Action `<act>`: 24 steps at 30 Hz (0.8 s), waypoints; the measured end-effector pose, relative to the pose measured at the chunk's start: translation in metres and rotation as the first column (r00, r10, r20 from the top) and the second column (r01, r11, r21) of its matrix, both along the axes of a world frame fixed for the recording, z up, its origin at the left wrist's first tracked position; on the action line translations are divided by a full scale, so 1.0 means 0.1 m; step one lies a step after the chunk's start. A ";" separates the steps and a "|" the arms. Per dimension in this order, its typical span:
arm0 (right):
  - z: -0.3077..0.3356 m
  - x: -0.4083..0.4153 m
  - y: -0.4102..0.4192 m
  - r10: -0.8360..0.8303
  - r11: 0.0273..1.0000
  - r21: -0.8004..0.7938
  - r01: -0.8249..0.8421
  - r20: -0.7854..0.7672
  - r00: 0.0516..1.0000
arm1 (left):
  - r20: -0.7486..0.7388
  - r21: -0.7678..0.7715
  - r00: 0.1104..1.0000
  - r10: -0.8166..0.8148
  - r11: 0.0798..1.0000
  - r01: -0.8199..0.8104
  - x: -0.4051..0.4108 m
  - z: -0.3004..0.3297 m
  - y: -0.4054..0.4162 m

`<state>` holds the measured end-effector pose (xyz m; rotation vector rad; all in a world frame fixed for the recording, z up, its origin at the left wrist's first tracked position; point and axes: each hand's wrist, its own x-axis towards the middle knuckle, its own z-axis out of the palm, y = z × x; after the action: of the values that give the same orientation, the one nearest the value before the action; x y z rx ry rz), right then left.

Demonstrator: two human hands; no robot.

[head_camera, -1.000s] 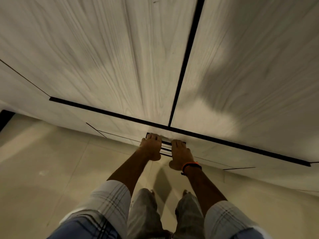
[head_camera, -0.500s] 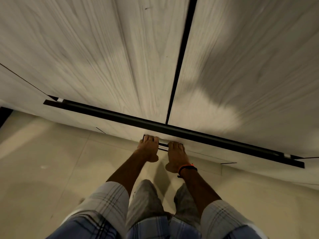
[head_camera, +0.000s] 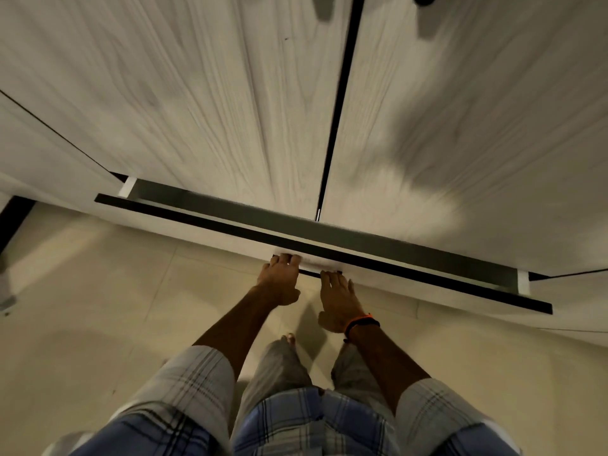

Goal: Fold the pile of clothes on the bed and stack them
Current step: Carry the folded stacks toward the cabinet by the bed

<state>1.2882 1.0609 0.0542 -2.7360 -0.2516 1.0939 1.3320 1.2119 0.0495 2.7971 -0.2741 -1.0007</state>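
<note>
**A:** Where does the person stand on the folding?

**B:** Not started, judging by this view. No clothes, no pile and no bed can be seen anywhere. The person is bent over a wide drawer at the foot of a pale wood-grain wardrobe, with both hands at its front edge.

**A:** What are the hands doing?

**B:** The left hand has its fingers hooked over the top of the drawer front near the middle, where a dark handle strip sits. The right hand, with an orange and black band at the wrist, lies just to the right of it, fingers reaching onto the same strip. Whether those fingers are curled round the handle or only resting on it cannot be told; their tips are hidden by the edge.

**A:** And the drawer itself?

**B:** Part way out. A dark gap shows between the drawer front and the two tall doors above, which are closed. What is inside is in shadow and cannot be made out.

**A:** So what remains?

**B:** Probably everything the task names: each garment folded, then stacked. The drawer may be meant for storing or fetching clothes, but that is a guess. Below, only a tiled floor, the person's checked shirt and bare toes show.
</note>
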 end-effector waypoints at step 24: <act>0.80 -0.08 -0.66 -0.113 0.988 -0.092 0.120 0.072 0.991 | 0.005 -0.009 0.990 -0.142 0.990 0.142 -0.15 0.74 -0.04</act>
<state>1.2805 0.9946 0.1338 -2.8344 -0.0477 1.0111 1.3170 1.2084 0.1240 2.8044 -0.4833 -1.0192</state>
